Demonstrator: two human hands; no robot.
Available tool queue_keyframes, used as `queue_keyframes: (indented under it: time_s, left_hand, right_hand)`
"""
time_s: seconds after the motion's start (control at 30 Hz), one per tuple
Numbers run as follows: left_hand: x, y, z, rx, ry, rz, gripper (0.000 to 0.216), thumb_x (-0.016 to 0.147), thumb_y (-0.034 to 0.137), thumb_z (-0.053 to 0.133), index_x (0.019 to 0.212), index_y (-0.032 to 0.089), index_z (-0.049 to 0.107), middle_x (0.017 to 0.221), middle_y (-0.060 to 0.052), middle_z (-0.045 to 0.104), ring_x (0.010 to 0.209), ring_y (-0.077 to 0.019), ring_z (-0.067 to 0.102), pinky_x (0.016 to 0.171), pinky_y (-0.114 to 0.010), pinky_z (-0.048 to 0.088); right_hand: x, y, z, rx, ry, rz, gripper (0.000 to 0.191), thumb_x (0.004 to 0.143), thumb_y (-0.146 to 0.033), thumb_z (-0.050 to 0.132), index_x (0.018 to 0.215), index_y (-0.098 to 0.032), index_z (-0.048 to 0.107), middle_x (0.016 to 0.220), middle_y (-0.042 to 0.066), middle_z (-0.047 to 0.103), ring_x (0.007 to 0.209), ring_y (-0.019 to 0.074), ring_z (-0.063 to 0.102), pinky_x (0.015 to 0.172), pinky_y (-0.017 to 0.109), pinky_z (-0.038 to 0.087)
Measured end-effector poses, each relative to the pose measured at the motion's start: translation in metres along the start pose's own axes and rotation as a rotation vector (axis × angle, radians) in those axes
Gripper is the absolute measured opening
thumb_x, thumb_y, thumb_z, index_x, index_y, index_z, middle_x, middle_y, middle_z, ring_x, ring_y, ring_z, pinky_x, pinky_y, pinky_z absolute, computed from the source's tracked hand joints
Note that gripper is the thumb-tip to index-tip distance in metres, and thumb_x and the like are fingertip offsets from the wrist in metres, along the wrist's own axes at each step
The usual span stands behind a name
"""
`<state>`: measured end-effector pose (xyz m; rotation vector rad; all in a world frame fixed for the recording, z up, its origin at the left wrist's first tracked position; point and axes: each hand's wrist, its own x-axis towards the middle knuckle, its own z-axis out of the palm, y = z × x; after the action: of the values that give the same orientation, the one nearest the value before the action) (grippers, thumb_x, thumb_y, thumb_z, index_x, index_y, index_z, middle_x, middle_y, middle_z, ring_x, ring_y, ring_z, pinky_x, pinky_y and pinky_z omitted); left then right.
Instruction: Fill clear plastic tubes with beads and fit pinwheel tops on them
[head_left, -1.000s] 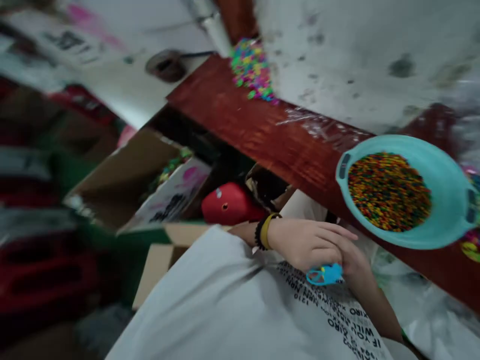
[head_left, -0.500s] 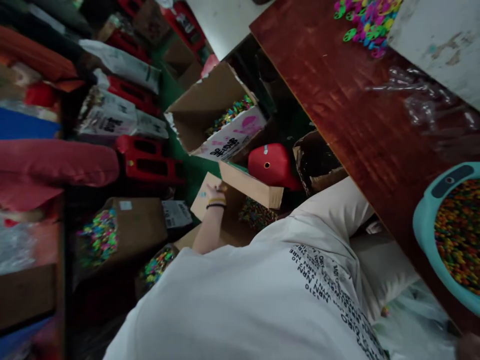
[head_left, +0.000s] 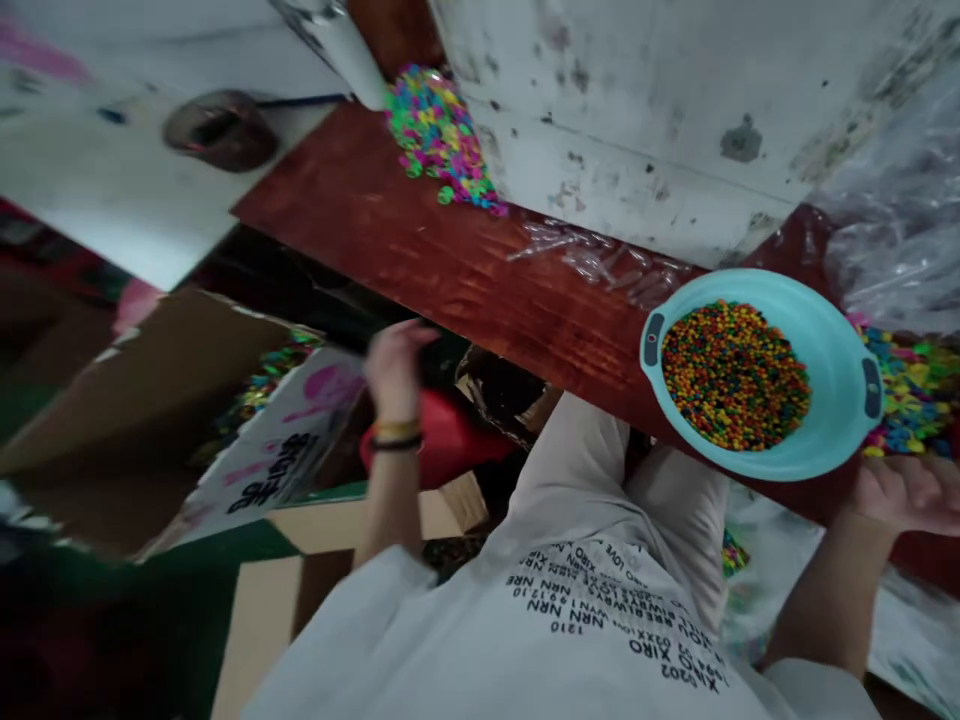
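Note:
My left hand (head_left: 394, 362), with a yellow and a black band at the wrist, is raised beside the dark red table (head_left: 420, 250), above the boxes on the floor. It is smeared by motion and its fingers look loosely curled, with nothing visible in them. My right hand (head_left: 904, 495) lies at the table's near edge, fingers stretched out, just below a turquoise bowl (head_left: 829, 345) full of small multicoloured beads (head_left: 735, 375). A heap of coloured plastic pieces (head_left: 911, 395) lies right beside that hand.
Another heap of bright plastic pieces (head_left: 439, 135) sits at the table's far end, and clear plastic bags (head_left: 592, 255) lie mid-table. On the floor stand open cardboard boxes (head_left: 172, 400), one with pink print (head_left: 289, 445), and a red plastic object (head_left: 450, 435). A white wall (head_left: 675, 90) lies beyond.
My head has swung back from the floor boxes to the table. My left hand has lifted up out of the lower box. My right hand has come into view at the table edge.

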<state>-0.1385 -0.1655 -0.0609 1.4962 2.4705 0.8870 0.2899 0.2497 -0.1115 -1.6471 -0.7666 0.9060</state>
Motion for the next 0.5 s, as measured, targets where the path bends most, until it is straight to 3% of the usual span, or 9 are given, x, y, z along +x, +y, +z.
queue_keyframes:
  time_s: [0.03, 0.1, 0.17, 0.23, 0.3, 0.37, 0.43, 0.5]
  left_hand:
    - [0.023, 0.000, 0.010, 0.029, 0.069, -0.029, 0.041, 0.113, 0.045, 0.038, 0.135, 0.037, 0.071, 0.125, -0.004, 0.079, 0.114, -0.0247, 0.076, 0.100, -0.051, 0.065]
    - [0.085, 0.000, 0.039, 0.081, 0.037, 0.016, 0.037, 0.109, 0.036, 0.050, 0.137, 0.024, 0.070, 0.137, -0.011, 0.075, 0.129, -0.0257, 0.070, 0.114, -0.049, 0.057]
    - [0.149, 0.003, 0.072, 0.274, -0.063, 0.077, 0.042, 0.105, 0.023, 0.053, 0.145, 0.019, 0.065, 0.154, -0.014, 0.064, 0.147, -0.0277, 0.056, 0.124, -0.052, 0.045]
    - [0.196, 0.007, 0.100, 0.407, -0.136, 0.089, 0.046, 0.105, 0.013, 0.048, 0.148, 0.019, 0.062, 0.154, -0.015, 0.064, 0.148, -0.0254, 0.054, 0.123, -0.050, 0.044]
    - [0.219, 0.006, 0.115, 0.483, -0.167, 0.126, 0.045, 0.105, 0.010, 0.044, 0.144, 0.019, 0.063, 0.139, -0.015, 0.073, 0.136, -0.0231, 0.060, 0.118, -0.049, 0.046]
    - [0.226, -0.002, 0.117, 0.494, -0.132, 0.193, 0.039, 0.103, 0.012, 0.046, 0.134, 0.019, 0.068, 0.123, -0.013, 0.079, 0.124, -0.0229, 0.065, 0.114, -0.051, 0.047]
    - [0.228, -0.010, 0.110, 0.422, -0.004, 0.235, 0.031, 0.104, 0.020, 0.047, 0.119, 0.023, 0.073, 0.113, -0.011, 0.081, 0.115, -0.0238, 0.068, 0.108, -0.051, 0.050]
    - [0.227, -0.003, 0.100, 0.309, 0.166, 0.255, 0.033, 0.108, 0.033, 0.042, 0.116, 0.025, 0.073, 0.116, -0.011, 0.080, 0.114, -0.0246, 0.070, 0.104, -0.050, 0.053]
  right_hand:
    - [0.007, 0.009, 0.011, 0.041, -0.052, 0.005, 0.083, 0.091, -0.069, -0.004, 0.119, -0.067, 0.074, 0.167, 0.003, 0.048, 0.138, 0.0252, 0.060, 0.070, 0.056, 0.038]
    - [0.013, 0.022, 0.027, 0.040, -0.115, -0.028, 0.077, 0.093, -0.063, 0.003, 0.111, -0.065, 0.078, 0.149, 0.007, 0.061, 0.100, 0.0271, 0.068, 0.062, 0.052, 0.030]
    - [0.012, 0.026, 0.034, 0.054, -0.170, -0.080, 0.076, 0.094, -0.060, 0.005, 0.106, -0.058, 0.080, 0.111, 0.012, 0.067, 0.061, 0.0257, 0.046, 0.059, 0.047, 0.021]
    - [0.008, 0.024, 0.033, 0.106, -0.258, -0.116, 0.068, 0.090, -0.070, 0.014, 0.097, -0.048, 0.078, 0.075, 0.005, 0.047, 0.053, 0.0223, 0.018, 0.059, 0.042, 0.016]
    - [0.006, 0.020, 0.031, 0.153, -0.384, -0.104, 0.054, 0.078, -0.084, 0.037, 0.084, -0.042, 0.071, 0.064, -0.002, 0.024, 0.054, 0.0198, 0.009, 0.059, 0.039, 0.015]
    - [0.007, 0.020, 0.031, 0.230, -0.574, -0.050, 0.046, 0.064, -0.084, 0.064, 0.077, -0.040, 0.064, 0.059, -0.006, 0.018, 0.052, 0.0173, 0.010, 0.056, 0.038, 0.014]
    - [0.010, 0.023, 0.036, 0.405, -0.776, 0.021, 0.044, 0.064, -0.078, 0.073, 0.077, -0.038, 0.061, 0.055, -0.010, 0.016, 0.049, 0.0136, 0.003, 0.051, 0.035, 0.009]
    - [0.016, 0.028, 0.044, 0.589, -0.848, 0.054, 0.042, 0.068, -0.074, 0.072, 0.076, -0.035, 0.059, 0.052, -0.013, 0.012, 0.046, 0.0107, -0.005, 0.047, 0.033, 0.003]
